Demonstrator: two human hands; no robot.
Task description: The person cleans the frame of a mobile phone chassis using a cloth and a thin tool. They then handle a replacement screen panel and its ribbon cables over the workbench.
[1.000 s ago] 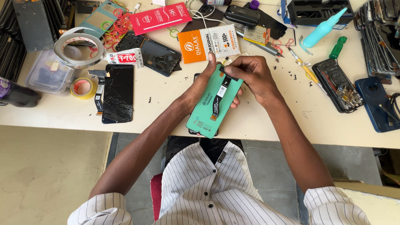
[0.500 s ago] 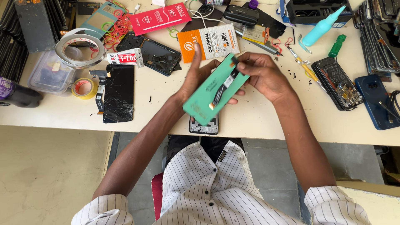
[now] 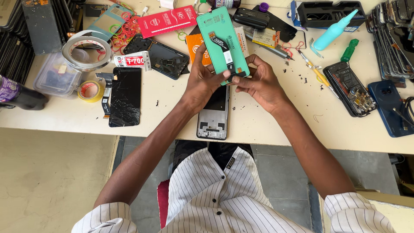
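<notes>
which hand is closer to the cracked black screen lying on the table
The left hand. It holds the green panel just right of the cracked black screen. The right hand grips the panel's lower edge, farther to the right.

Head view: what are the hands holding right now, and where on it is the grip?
Both hands hold the green-backed phone screen panel upright by its lower end: left hand at the lower left edge, right hand at the bottom right corner.

Green panel (image 3: 222, 39); white-striped shirt (image 3: 215, 198); red packet (image 3: 166, 20).
</notes>
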